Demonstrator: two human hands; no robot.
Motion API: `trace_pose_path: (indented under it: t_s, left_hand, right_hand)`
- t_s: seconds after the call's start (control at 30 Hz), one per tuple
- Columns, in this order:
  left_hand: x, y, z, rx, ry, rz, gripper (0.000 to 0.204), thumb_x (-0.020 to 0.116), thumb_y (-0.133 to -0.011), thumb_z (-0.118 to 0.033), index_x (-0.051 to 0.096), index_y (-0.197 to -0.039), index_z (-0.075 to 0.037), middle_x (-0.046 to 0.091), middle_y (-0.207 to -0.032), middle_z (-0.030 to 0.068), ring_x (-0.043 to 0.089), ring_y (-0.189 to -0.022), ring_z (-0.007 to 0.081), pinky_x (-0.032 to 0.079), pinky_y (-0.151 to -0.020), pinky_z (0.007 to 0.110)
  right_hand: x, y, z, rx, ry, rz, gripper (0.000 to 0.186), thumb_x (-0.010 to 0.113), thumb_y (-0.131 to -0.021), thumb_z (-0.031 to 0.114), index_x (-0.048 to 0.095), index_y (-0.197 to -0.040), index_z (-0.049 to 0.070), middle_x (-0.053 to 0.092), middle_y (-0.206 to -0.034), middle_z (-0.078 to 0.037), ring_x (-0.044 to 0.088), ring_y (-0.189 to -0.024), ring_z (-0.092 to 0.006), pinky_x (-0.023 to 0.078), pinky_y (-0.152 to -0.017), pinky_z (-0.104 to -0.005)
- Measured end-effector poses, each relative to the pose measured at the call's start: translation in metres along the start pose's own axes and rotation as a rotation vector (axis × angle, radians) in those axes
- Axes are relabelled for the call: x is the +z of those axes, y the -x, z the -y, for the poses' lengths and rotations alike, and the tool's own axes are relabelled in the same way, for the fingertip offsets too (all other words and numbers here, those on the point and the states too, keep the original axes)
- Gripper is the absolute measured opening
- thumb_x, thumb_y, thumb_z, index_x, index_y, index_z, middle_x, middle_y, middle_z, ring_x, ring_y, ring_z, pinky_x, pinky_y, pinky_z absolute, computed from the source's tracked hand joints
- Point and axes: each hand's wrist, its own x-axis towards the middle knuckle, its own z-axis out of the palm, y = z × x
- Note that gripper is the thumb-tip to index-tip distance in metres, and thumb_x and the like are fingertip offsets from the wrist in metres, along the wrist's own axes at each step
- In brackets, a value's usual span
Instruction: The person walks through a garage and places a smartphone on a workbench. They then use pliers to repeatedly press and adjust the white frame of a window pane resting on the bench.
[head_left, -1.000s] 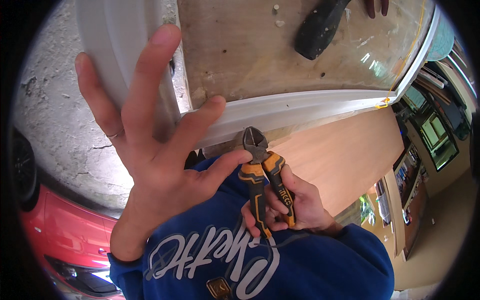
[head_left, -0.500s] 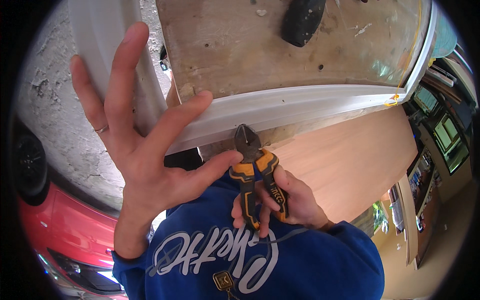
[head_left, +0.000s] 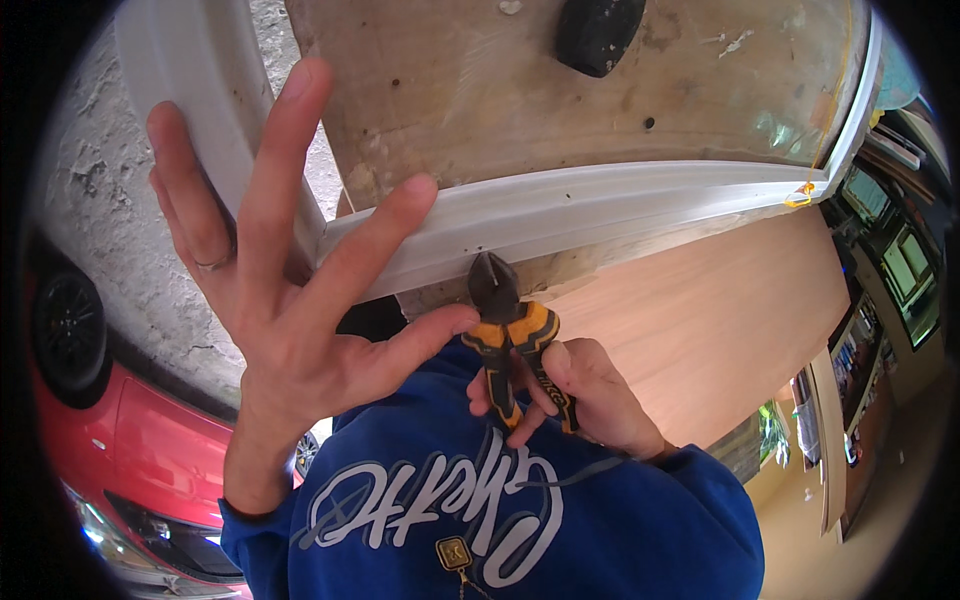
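Combination pliers with yellow-and-black handles are gripped in my right hand, its fingers around the handles. Their dark jaws point up at the lower edge of a white frame; whether they pinch anything there I cannot make out. Spread across the corner of the frame is my left hand, holding nothing. Its index finger lies over the lower rail, and the thumb reaches the side of the pliers' head. Small dark marks sit on the rail just above the jaws.
A worn wooden board lies inside the frame, with a black object on it. Yellow string is tied at the right corner. A brown panel spreads below. A red car stands left; cluttered shelves stand right.
The view has shifted slightly. My left hand's raised fingers have moved a little to the right over the frame. The pliers stay at the rail's lower edge in my right hand.
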Motion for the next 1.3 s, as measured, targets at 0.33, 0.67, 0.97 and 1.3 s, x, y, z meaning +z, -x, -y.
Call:
trace_pose_path:
  t_s: [0.33,0.67,0.97,1.3]
  left_hand:
    - [0.005,-0.001,0.003,0.036,-0.003,-0.060,0.060,0.066,-0.060,-0.066,0.069,-0.101,-0.022,0.048,-0.131,0.0204,0.040,-0.127,0.0309,0.010,-0.114,0.050]
    - [0.002,-0.005,-0.003,0.026,-0.004,-0.060,0.056,0.068,-0.059,-0.064,0.069,-0.097,-0.023,0.053,-0.127,0.0157,0.045,-0.124,0.0270,0.012,-0.115,0.047]
    - [0.015,0.001,-0.001,-0.017,0.113,-0.229,0.052,0.068,-0.063,-0.063,0.069,-0.096,-0.022,0.053,-0.129,0.0092,0.017,-0.136,0.0404,0.020,-0.109,0.047]
    - [0.009,-0.009,-0.008,-0.146,0.229,-0.124,0.046,0.069,-0.063,-0.058,0.069,-0.091,-0.022,0.052,-0.132,0.0029,0.022,-0.135,0.0400,0.016,-0.106,0.054]
  right_hand:
    - [0.005,0.009,0.008,-0.079,0.158,-0.112,0.050,0.043,-0.097,0.041,0.061,-0.104,-0.005,0.061,-0.097,-0.010,0.057,-0.081,-0.0117,0.052,-0.065,-0.0252]
    - [0.010,0.020,0.035,0.085,0.209,-0.168,0.060,0.041,-0.095,0.048,0.062,-0.093,-0.007,0.061,-0.096,-0.015,0.060,-0.088,-0.0189,0.054,-0.062,-0.0311]
    - [0.027,0.029,0.070,0.243,0.358,-0.184,0.064,0.035,-0.094,0.055,0.053,-0.081,-0.005,0.062,-0.090,-0.022,0.064,-0.080,-0.0266,0.056,-0.049,-0.0328]
    - [0.033,0.033,0.087,0.272,0.454,-0.323,0.065,0.033,-0.094,0.054,0.038,-0.051,0.006,0.062,-0.078,-0.026,0.064,-0.058,-0.0301,0.043,-0.031,-0.0270]
